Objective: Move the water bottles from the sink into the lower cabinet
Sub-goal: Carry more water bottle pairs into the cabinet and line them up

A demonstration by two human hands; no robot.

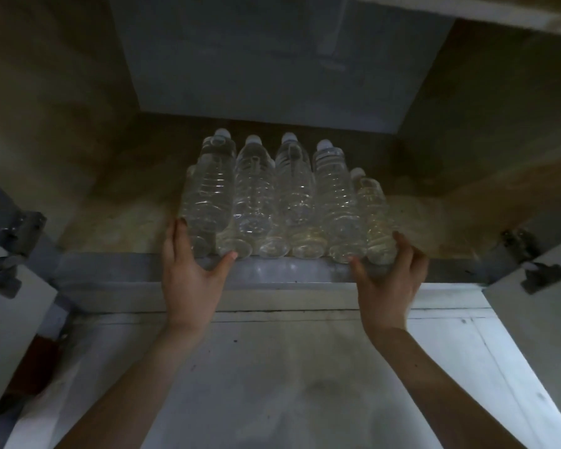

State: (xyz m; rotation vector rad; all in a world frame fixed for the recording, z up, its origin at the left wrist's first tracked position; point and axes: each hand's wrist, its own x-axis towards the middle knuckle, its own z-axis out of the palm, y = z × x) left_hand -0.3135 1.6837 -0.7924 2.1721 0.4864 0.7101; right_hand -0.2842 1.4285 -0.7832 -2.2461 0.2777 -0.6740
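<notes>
1. the left hand [188,270] cups the left end of the water bottles [282,202], fingers along the side of the outermost bottle and thumb spread under the bottle bases; the palm is wide, not wrapped around any single bottle.
2. the right hand [389,280] curls around the base of the small bottle [374,218] at the right end, thumb at its front and fingers at its far side.
3. the bottles lie on their sides in a tight stack on the cabinet floor [117,222], caps pointing toward the back wall [272,59], bases at the front edge [272,273].
4. an upper row of bottles rests on a lower row; only the bases of the lower ones show.
5. the stack sits about midway between the left and right side walls.
6. both doors stand swung out, with a hinge [538,264] showing at the right front corner and another at the left.
</notes>
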